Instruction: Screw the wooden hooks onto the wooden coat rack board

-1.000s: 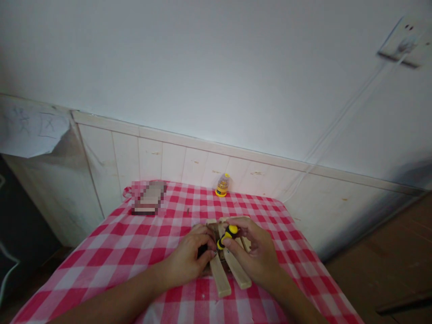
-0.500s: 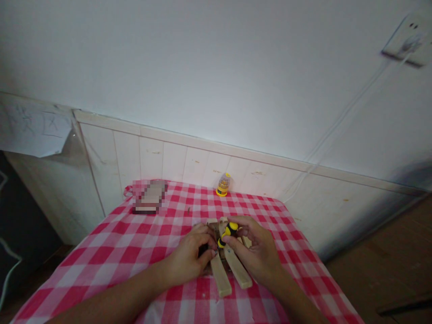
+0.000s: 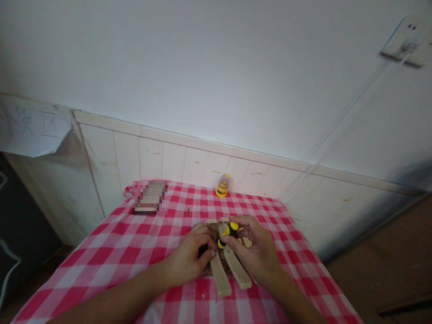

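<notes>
A short yellow and black screwdriver (image 3: pixel 231 229) is held in the fingers of my right hand (image 3: pixel 258 252). It tilts down to the left, over an assembly with long beige strips (image 3: pixel 221 279). My left hand (image 3: pixel 191 254) has its thumb and fingers pinched together at the upper end of the left strip. A tiny shiny spot shows at the thumb tip, too small to name. The second beige strip (image 3: pixel 239 270) lies beside the first, below my right hand, with a small dark screw-like dot near its upper end. Brownish parts underneath are mostly hidden by my hands.
A red and white checked cloth (image 3: pixel 118 252) covers the table. At the back stands a yellow-based clear container (image 3: pixel 222 185). A pixelated flat object (image 3: pixel 150 197) lies at back left, and a small dark bit (image 3: pixel 188 210) nearer. The wall (image 3: pixel 189 162) closes off the far side.
Both hands and the screwdriver keep almost the same place. Any movement of the fingers or strips is too slight to make out clearly.
</notes>
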`<state>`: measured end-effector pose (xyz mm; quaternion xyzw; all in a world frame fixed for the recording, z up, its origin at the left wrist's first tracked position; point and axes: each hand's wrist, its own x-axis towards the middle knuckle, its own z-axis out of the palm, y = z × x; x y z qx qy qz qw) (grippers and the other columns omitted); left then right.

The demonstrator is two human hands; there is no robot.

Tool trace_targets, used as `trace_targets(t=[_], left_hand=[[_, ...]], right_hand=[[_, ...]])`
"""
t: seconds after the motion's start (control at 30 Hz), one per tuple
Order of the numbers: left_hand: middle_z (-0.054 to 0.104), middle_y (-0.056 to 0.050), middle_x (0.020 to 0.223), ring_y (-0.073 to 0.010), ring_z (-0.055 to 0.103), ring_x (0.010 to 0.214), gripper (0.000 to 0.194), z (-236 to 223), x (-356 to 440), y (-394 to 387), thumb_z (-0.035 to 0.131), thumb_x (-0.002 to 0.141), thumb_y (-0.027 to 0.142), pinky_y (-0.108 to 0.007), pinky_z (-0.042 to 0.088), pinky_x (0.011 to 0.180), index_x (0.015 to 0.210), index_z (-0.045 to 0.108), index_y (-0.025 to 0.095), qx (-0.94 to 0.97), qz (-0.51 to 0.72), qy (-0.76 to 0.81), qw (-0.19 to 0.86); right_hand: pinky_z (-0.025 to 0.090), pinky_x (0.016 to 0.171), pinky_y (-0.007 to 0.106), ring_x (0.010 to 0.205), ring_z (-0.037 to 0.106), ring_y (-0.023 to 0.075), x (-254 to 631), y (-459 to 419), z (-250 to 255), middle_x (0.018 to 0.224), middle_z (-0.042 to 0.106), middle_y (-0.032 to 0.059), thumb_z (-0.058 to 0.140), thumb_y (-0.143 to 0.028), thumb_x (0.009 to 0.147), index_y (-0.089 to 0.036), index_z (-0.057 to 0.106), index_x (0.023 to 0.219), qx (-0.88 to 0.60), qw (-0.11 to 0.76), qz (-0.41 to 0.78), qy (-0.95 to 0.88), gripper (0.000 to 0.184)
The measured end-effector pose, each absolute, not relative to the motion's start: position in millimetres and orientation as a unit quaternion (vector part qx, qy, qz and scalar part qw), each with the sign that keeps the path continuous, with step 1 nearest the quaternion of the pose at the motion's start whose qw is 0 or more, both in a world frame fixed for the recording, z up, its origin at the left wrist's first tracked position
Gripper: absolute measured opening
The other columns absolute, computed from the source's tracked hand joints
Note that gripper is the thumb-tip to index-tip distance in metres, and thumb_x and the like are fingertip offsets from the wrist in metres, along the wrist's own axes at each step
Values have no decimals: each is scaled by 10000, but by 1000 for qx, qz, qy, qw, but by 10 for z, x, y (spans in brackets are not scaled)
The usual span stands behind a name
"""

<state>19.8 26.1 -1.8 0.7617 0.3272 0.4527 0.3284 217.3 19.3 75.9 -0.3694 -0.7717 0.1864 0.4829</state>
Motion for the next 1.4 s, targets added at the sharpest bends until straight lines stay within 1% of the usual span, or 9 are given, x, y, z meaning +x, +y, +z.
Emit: trace_targets(t=[0.1,0.17,0.3,0.43,0.57,0.87,1.2,1.3,1.4], left_hand=[[712,-83,1020,-261,616,1044,150,-22,201,261,602,816,58,-410,486,908,818,653,199,761,453,329,327],[711,-80,1001,-263,615,1036,147,-26,202,264,605,810,57,-409,486,898,812,646,199,761,453,329,328],[711,-76,997,-260,614,1025,147,-26,203,265,603,805,56,-410,480,893,808,635,200,762,452,328,327],[706,-75,991,-259,611,1017,146,-18,202,260,604,802,54,-408,478,884,808,626,198,763,451,330,325],[706,-76,1003,-257,610,1018,146,-13,201,256,605,803,54,-408,481,887,811,625,198,760,451,330,331],[703,-75,993,-260,609,1020,151,-28,191,266,618,810,47,-412,476,889,821,654,193,761,454,325,331],[705,-69,980,-254,611,1018,137,-44,196,272,626,825,68,-401,484,881,805,647,202,758,453,327,336],[708,-72,979,-253,613,1006,132,-40,194,271,623,831,72,-406,483,878,814,651,200,762,453,328,327],[712,-75,992,-252,614,1006,125,-45,197,275,617,844,81,-410,481,881,813,649,199,765,459,318,321]], right_hand=[[652,736,304,871,783,206,2175,193,741,1055,794,59,767,-195,849,-268,702,1108,-358,494,183,-771,277],[658,764,310,900,787,209,2176,191,734,1068,791,61,763,-185,854,-267,696,1118,-346,495,205,-771,285],[647,772,303,845,785,196,2173,177,760,962,795,25,781,-181,853,-271,705,1102,-345,484,227,-772,275],[631,777,296,853,778,194,2162,162,827,1007,817,21,791,-174,851,-287,740,1133,-347,469,201,-787,308],[625,754,290,825,768,190,2154,167,830,985,816,16,803,-187,849,-285,757,1076,-347,471,202,-786,251],[604,717,286,795,755,188,2166,206,760,929,783,12,814,-196,823,-271,721,1057,-360,477,232,-767,263],[603,706,283,786,744,187,2177,228,733,901,765,0,831,-218,822,-276,684,1016,-358,479,203,-775,250],[608,718,287,785,752,187,2186,222,749,914,777,10,804,-213,851,-270,689,1045,-351,477,172,-787,233],[609,732,287,808,764,187,2195,190,797,965,798,28,765,-193,882,-269,695,1134,-331,466,141,-808,272]])
